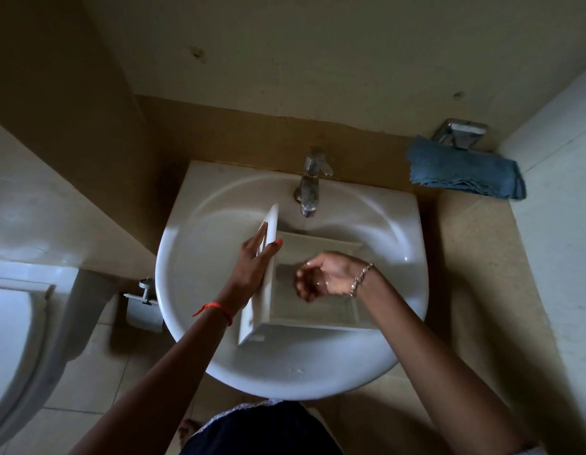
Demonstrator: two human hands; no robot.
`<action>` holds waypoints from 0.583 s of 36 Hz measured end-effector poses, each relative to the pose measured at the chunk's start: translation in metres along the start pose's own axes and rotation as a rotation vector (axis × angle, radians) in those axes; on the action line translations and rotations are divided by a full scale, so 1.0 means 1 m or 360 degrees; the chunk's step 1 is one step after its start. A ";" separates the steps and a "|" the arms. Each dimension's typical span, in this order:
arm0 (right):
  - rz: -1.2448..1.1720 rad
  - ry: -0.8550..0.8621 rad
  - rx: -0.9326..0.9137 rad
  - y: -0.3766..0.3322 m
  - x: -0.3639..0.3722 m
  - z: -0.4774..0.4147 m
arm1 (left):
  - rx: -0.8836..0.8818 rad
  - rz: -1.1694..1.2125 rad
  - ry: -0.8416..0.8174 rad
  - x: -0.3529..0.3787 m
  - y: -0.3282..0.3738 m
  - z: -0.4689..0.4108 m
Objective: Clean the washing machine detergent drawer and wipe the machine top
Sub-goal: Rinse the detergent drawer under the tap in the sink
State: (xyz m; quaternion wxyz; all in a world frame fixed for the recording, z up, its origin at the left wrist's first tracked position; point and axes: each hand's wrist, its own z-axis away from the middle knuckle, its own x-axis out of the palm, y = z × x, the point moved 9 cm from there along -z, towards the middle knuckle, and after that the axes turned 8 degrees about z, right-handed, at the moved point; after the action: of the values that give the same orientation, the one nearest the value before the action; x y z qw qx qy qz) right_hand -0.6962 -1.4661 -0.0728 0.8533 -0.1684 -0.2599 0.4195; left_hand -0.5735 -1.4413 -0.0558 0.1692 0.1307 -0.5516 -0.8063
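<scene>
View from above of a person at a bathroom sink (186, 224). The white detergent drawer (314, 313) sits in the basin, just below the spout of the chrome tap (309, 182), with its open compartments facing up and its front panel (270, 221) standing on edge at the left end.

(a) The left hand (252, 264) clasps the front panel. The thumb lies on the inner face and the other fingers lie almost straight along the outer face, so the panel is held between them. An orange thread (216, 310) circles this wrist.

(b) The right hand (318, 279) reaches down into the drawer's large compartment. Its fingers are curled inward and blurred. It is not possible to tell whether they hold anything or only rub the plastic. A chain bracelet (362, 279) hangs at this wrist.

(c) Surroundings. A folded blue cloth (465, 172) rests on the ledge to the right of the basin, well apart from the drawer and just below a chrome wall fitting (459, 131). A toilet (9, 323) stands to the left of the sink, with a paper roll holder (144, 307) on the wall between them. The floor is laid with pale tiles.
</scene>
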 end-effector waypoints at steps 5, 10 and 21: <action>0.1013 0.0418 0.0218 0.022 -0.028 0.032 | -0.0026 0.0008 -0.0035 0.001 0.002 0.003; 0.1257 0.0926 0.0069 -0.005 -0.068 0.063 | -0.0035 0.0021 -0.0013 0.001 -0.001 0.001; -0.0823 0.0418 -0.0633 -0.071 -0.053 0.012 | -0.0439 -0.0061 0.0033 -0.007 -0.027 0.011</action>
State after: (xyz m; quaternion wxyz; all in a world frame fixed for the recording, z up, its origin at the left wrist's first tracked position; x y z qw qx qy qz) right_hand -0.6862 -1.5500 -0.0431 0.9080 -0.3124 -0.2585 0.1054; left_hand -0.5747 -1.4198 -0.0770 0.1759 0.1251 -0.4312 -0.8761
